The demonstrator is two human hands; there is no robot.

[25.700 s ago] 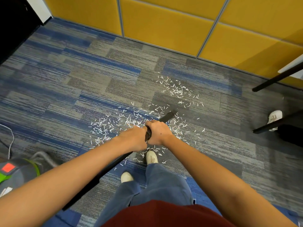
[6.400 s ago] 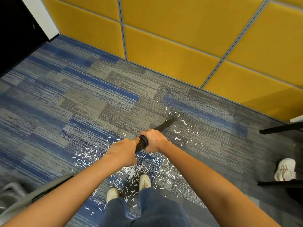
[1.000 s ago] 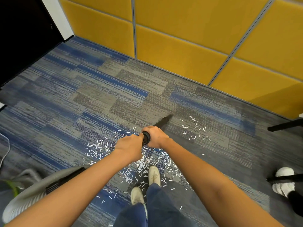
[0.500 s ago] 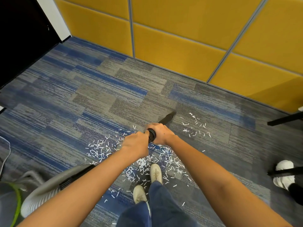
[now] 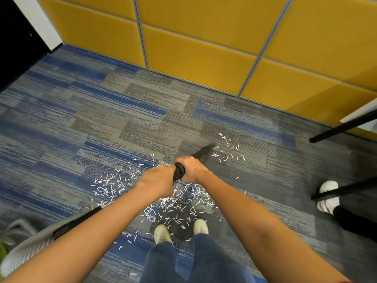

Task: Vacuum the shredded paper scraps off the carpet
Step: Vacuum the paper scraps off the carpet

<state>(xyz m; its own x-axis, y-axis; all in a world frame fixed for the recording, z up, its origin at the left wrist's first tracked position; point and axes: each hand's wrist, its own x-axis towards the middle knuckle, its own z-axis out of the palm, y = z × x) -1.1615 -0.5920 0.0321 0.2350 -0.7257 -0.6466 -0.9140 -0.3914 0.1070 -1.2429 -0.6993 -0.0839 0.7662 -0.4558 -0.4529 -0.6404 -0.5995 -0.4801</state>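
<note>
At the far left the grey ribbed hose (image 5: 22, 256) lies on the carpet (image 5: 102, 119), and the black wand (image 5: 81, 216) runs from it under the left arm. Next comes the larger patch of shredded paper scraps (image 5: 111, 185), which spreads as far as the person's own shoes (image 5: 161, 233). The left hand (image 5: 158, 181) and the right hand (image 5: 193, 168) are both closed around the wand, one just behind the other. The nozzle (image 5: 205, 150) meets the carpet just beside a smaller group of scraps (image 5: 228, 152). Further right are black table legs (image 5: 342, 127) and another person's white shoe (image 5: 328, 195).

The feet stand among the scraps, so a step could press them into the carpet or carry them away. The nozzle is narrow, so pieces may be missed between strokes. A wide swing to the right might hit a table leg.

No brand, label or writing can be read.
</note>
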